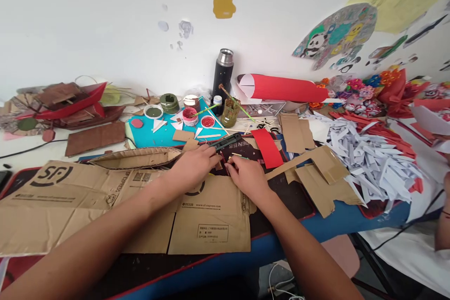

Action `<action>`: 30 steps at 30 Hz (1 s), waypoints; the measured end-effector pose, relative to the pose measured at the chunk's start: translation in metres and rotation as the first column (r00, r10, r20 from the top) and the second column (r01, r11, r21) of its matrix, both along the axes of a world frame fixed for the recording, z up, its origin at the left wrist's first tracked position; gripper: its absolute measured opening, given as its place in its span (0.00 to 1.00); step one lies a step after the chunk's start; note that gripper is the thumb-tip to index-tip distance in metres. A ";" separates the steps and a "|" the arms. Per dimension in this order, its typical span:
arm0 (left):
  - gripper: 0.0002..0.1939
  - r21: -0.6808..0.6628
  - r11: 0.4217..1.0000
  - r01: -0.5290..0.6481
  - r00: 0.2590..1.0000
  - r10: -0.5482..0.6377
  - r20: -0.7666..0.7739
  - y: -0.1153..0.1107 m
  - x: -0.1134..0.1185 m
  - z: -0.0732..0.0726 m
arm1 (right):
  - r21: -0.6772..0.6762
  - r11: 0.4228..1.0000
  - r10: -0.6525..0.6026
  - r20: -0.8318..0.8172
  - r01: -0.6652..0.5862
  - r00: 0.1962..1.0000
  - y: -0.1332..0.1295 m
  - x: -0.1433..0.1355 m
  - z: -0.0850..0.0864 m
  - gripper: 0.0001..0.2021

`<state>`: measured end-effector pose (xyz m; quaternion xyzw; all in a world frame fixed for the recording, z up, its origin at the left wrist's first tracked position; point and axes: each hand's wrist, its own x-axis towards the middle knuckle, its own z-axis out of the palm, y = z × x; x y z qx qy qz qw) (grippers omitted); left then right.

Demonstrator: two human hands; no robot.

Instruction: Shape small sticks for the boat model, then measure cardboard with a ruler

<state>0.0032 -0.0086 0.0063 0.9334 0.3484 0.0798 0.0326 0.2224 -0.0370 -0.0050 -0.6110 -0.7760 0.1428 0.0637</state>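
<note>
My left hand [195, 165] is closed above the cardboard, its fingers curled near a small brown scrap; what it grips, if anything, is hidden. To the right, my right hand [249, 177] has thumb and fingers pinched together around something too small to name. Beneath both hands lies a flattened cardboard sheet [211, 225] with printed lettering. A long dark tool [228, 141] lies just beyond my left fingertips; its kind is unclear. Behind my left forearm rests a boat-shaped cardboard form [137, 157].
Paint jars [169, 104], a jar with brushes [230, 113] and a black flask [222, 72] stand by the wall. Cardboard scraps [325, 183], a red strip [267, 147] and a heap of folded white paper [372, 154] lie rightward. Another person's arm [443, 220] shows far right.
</note>
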 end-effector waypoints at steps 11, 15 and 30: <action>0.11 0.028 0.998 0.050 0.991 -0.046 -0.126 0.013 0.009 0.003 | 0.071 0.997 -0.013 -0.256 0.032 0.966 -0.008 0.007 -0.021 0.08; 0.10 0.011 0.999 -0.052 0.998 0.053 -0.043 0.027 0.029 0.014 | 0.073 0.997 -0.003 -0.288 0.025 0.958 -0.008 0.009 -0.021 0.09; 0.40 -0.274 0.952 0.136 0.988 -0.108 0.115 -0.107 -0.016 0.026 | 0.093 0.991 -0.038 -0.486 0.095 0.873 -0.013 0.017 -0.023 0.14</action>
